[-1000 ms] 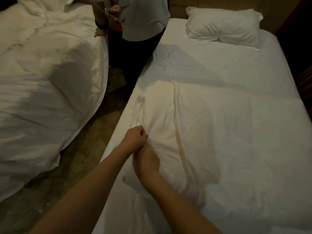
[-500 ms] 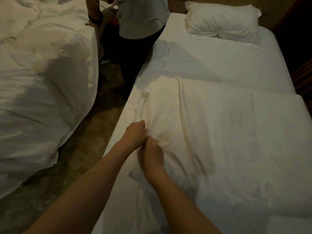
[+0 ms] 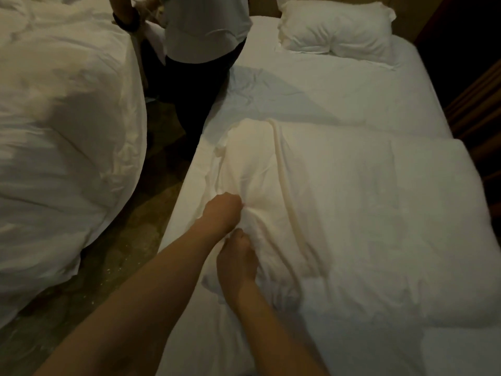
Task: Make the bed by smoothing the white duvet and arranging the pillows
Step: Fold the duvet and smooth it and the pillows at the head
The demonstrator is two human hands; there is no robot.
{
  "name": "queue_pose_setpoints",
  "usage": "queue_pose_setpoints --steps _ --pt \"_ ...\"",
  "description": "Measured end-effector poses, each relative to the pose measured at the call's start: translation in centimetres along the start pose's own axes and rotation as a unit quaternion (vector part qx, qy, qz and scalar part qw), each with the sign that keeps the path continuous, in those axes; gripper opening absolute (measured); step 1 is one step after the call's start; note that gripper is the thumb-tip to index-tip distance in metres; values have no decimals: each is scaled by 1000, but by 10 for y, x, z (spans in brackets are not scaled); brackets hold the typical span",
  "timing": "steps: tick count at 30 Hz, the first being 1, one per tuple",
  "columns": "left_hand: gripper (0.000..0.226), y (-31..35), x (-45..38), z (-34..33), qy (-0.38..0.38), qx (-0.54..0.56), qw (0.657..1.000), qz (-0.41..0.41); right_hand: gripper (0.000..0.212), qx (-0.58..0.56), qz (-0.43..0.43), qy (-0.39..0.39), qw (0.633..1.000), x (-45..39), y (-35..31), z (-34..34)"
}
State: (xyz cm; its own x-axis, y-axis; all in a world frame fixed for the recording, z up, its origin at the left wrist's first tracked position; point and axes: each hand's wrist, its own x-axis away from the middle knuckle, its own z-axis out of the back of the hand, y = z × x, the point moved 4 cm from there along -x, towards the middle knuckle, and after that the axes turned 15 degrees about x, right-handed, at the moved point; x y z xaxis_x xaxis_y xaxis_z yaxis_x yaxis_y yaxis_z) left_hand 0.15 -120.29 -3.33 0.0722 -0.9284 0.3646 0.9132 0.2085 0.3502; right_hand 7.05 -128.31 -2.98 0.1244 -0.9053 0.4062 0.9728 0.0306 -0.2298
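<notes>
left hand (image 3: 222,211): yours, fist closed, pinching duvet fabric near the bed's left edge, cloth puckers at the knuckles.
right hand (image 3: 236,260): yours, just near of the left one, fingers curled down into the same fabric; how tight, you cannot tell, fingertips hidden.
duvet (image 3: 352,218): white, folded back across the bed's middle and near part, long ridge running near-to-far right of your hands, creased around them.
pillow (image 3: 336,29): white, one, far end of the bed, lying flat, well apart from the duvet.
sheet (image 3: 311,90): bare, wrinkled, between pillow and duvet.
second person (image 3: 200,44): stands far left in the aisle, pale top, dark trousers.
other bed (image 3: 62,131): left, heaped white bedding.
floor (image 3: 113,253): dark, between beds.
</notes>
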Motion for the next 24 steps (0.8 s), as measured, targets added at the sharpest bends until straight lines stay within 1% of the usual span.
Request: queue_pose_setpoints --steps 2,4,7,8,9,10,11,12,13,14,15,16,17,19,20,21,22,23,24 --pt "29 -2 -2 6 1 -17 1000 -18 34 -7 10 0 1000 0 -3 2" --pt "35 -5 -4 15 -2 -20 999 -34 32 -23 12 0 1000 0 -8 3" --pt "39 -8 -1 29 8 -36 998 -60 23 -106 -2 -2 994 5 -19 -6" --pt "40 -9 1 31 12 -40 997 -68 21 -132 -20 1 991 10 -22 -8" --pt "40 -10 3 33 15 -41 996 -75 21 -147 -42 17 988 13 -23 -9" --pt "40 -11 4 32 16 -41 996 -81 24 -152 -70 57 984 14 -19 -9" --pt "40 -11 4 32 17 -40 995 -85 31 -113 -82 100 985 14 -16 -10" --pt "40 -11 4 31 15 -39 995 -86 41 -59 -83 125 987 11 -12 -13" --pt "40 -11 5 30 14 -41 995 -86 47 -43 -92 128 987 9 -8 -15" --pt "40 -12 5 30 13 -43 995 -86 46 -27 -91 131 987 6 -6 -18" --pt "40 -13 6 31 14 -46 995 -89 41 -23 -86 130 988 5 -5 -20" --pt "40 -14 8 32 16 -51 994 -93 34 14 -75 138 987 5 -6 -22" --pt "39 -15 9 35 21 -58 993 -99 28 -1 -70 139 988 6 -7 -21" --pt "38 -17 12 39 29 -79 990 -114 11 -49 -55 111 991 7 -10 -28" --pt "38 -17 13 40 32 -86 988 -121 9 -62 -48 83 993 8 -13 -29" --pt "38 -17 14 41 33 -90 988 -125 12 -62 -35 61 996 10 -16 -32" --pt "39 -17 14 43 35 -90 987 -126 14 -65 -13 63 996 12 -20 -30" --pt "39 -17 14 44 37 -88 987 -126 15 -73 -5 57 996 15 -23 -28" --pt "39 -17 13 45 39 -84 988 -125 15 -87 -10 68 994 18 -24 -28"
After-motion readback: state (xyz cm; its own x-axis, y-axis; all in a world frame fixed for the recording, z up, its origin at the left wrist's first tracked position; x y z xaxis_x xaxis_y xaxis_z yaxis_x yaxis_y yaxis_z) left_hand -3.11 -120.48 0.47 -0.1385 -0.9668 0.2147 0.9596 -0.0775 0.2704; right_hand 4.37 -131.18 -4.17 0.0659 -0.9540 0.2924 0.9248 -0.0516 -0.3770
